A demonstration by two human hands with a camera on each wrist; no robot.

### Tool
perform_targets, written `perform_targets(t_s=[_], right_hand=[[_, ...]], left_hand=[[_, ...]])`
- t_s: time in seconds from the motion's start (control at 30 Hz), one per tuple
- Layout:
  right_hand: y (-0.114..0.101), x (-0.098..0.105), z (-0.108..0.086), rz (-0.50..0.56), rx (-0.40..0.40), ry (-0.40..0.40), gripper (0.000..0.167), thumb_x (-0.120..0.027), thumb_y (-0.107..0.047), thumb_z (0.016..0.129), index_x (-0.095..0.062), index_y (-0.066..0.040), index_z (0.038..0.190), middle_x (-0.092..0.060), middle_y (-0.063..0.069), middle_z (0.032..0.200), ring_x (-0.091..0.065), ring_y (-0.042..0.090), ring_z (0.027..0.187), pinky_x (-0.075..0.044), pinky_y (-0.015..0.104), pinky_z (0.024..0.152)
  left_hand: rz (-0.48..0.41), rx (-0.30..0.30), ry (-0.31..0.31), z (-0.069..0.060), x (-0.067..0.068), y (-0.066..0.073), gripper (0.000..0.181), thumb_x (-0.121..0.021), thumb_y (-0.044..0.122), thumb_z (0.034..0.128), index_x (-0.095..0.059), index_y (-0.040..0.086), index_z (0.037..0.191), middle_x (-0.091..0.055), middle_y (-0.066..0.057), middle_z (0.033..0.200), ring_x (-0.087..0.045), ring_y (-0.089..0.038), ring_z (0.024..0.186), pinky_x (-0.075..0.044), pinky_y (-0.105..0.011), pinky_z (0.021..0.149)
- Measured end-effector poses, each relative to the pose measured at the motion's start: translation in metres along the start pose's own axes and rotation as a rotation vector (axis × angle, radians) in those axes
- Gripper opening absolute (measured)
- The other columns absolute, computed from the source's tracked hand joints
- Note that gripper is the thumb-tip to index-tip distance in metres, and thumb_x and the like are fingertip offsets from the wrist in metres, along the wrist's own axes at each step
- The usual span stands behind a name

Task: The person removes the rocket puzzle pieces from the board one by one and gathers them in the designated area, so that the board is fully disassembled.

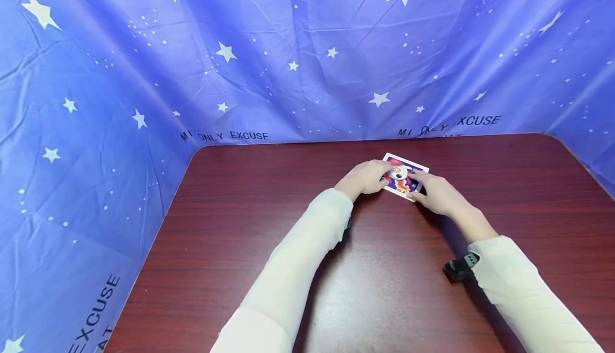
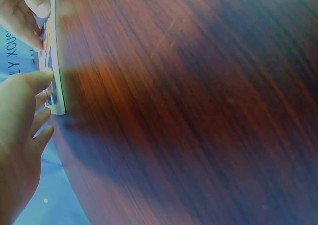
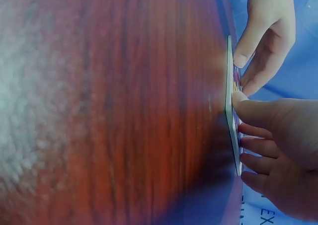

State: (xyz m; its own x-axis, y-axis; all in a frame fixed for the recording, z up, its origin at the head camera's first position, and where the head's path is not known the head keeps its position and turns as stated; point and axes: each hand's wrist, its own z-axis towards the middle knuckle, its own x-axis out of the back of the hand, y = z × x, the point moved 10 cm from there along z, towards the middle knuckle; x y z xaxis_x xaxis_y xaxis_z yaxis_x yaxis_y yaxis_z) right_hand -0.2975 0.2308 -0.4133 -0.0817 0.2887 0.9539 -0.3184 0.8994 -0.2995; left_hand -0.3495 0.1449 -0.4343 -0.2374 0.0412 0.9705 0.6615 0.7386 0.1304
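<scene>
A small square picture board (image 1: 402, 186) with a white border lies flat towards the far side of the table. Its picture is dark blue with red, white and orange shapes. At its left side my left hand (image 1: 369, 176) touches it with thumb and fingertips. My right hand (image 1: 439, 195) rests on the right side, thumb near the front corner and fingers over the picture. Seen edge-on in the right wrist view, the board (image 3: 229, 81) looks thin and pale-sided, with fingertips of both hands on its face. The hands cover part of the picture.
The dark red-brown wooden table (image 1: 230, 235) has its far edge just behind the board. A blue cloth (image 1: 269, 32) with white stars and printed words hangs behind and along both sides. A black wrist strap (image 1: 459, 267) sits at the right sleeve.
</scene>
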Motion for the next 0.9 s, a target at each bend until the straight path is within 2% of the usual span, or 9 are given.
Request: perform_targets(t_s=[0.23, 0.5, 0.67, 0.77, 0.9], right_hand=[[-0.008, -0.003, 0.0, -0.001, 0.019, -0.01, 0.052, -0.065, -0.015, 0.088, -0.051, 0.008, 0.132, -0.052, 0.034, 0.132, -0.054, 0.049, 0.118, -0.042, 0.058, 0.101], [-0.028, -0.003, -0.001, -0.009, 0.107, 0.025, 0.049, -0.073, -0.015, 0.082, -0.059, 0.006, 0.124, -0.064, 0.029, 0.117, -0.064, 0.04, 0.095, -0.049, 0.054, 0.089], [-0.037, -0.006, -0.004, 0.018, 0.153, 0.028, 0.048, -0.074, -0.014, 0.081, -0.061, 0.005, 0.123, -0.065, 0.027, 0.118, -0.065, 0.04, 0.099, -0.049, 0.054, 0.089], [-0.039, -0.008, -0.005, 0.026, 0.163, 0.013, 0.049, -0.074, -0.015, 0.082, -0.06, 0.002, 0.125, -0.064, 0.026, 0.121, -0.064, 0.037, 0.096, -0.049, 0.053, 0.088], [-0.043, -0.01, -0.008, 0.03, 0.176, -0.005, 0.049, -0.073, -0.016, 0.083, -0.06, 0.001, 0.127, -0.063, 0.024, 0.125, -0.064, 0.035, 0.1, -0.05, 0.051, 0.09]], left_hand=[[-0.009, -0.019, 0.007, -0.01, 0.0, -0.006, 0.048, -0.045, 0.028, 0.0989, -0.041, 0.018, 0.146, -0.04, 0.004, 0.154, -0.033, -0.009, 0.144, -0.025, -0.021, 0.118], [-0.045, -0.046, 0.003, -0.031, -0.002, -0.016, 0.052, -0.051, 0.033, 0.0959, -0.043, 0.016, 0.145, -0.041, 0.001, 0.153, -0.033, -0.01, 0.144, -0.026, -0.021, 0.118], [-0.053, -0.069, 0.004, -0.044, -0.007, -0.019, 0.052, -0.052, 0.033, 0.096, -0.044, 0.016, 0.144, -0.04, -0.001, 0.154, -0.033, -0.012, 0.144, -0.025, -0.025, 0.119], [-0.04, -0.08, 0.004, -0.051, -0.008, -0.02, 0.051, -0.051, 0.033, 0.0967, -0.044, 0.017, 0.144, -0.041, 0.0, 0.153, -0.034, -0.012, 0.144, -0.026, -0.026, 0.119], [-0.044, -0.101, 0.018, -0.062, -0.009, -0.02, 0.05, -0.052, 0.032, 0.0964, -0.045, 0.016, 0.143, -0.043, -0.002, 0.152, -0.037, -0.013, 0.143, -0.029, -0.027, 0.118]])
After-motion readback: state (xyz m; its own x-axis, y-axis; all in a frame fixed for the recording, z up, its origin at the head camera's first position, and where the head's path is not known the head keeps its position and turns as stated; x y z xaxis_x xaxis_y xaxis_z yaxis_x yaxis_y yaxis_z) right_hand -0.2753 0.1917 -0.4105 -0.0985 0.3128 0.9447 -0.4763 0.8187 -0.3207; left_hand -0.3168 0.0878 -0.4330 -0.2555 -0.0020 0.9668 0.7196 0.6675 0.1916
